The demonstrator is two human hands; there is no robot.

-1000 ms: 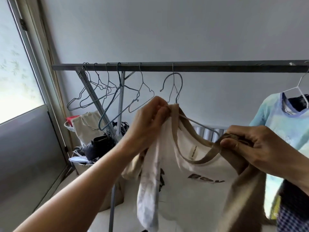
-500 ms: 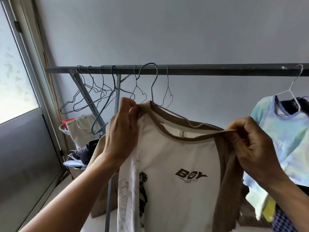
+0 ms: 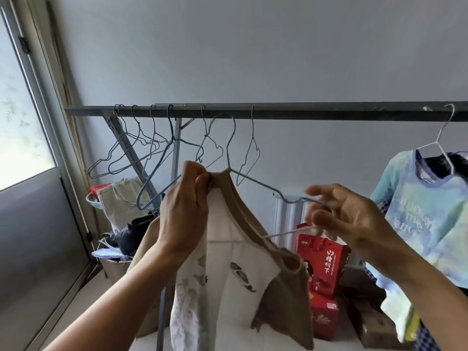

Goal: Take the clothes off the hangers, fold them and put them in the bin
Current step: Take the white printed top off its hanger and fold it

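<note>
A white T-shirt with brown collar and sleeves (image 3: 235, 282) hangs from my left hand (image 3: 186, 211), which pinches the collar just under the neck of a blue wire hanger (image 3: 255, 182). The shirt's right shoulder has slipped off the hanger and droops. The hanger's bare right arm runs to my right hand (image 3: 347, 219), whose blurred fingers curl around the hanger's end. Its hook reaches up to the grey rail (image 3: 304, 112); whether it rests on the rail is unclear. No bin is in view.
Several empty wire hangers (image 3: 152, 148) hang on the rail's left part. A light blue tie-dye shirt (image 3: 428, 214) hangs on a white hanger at the right. Red boxes (image 3: 324, 272) stand below. A basket with bags and clothes (image 3: 119, 211) sits beside the window at left.
My right hand let go of the shirt's shoulder and now grips the hanger's bare end. The shirt's right side slid off the hanger and dropped. My left hand kept its hold.
</note>
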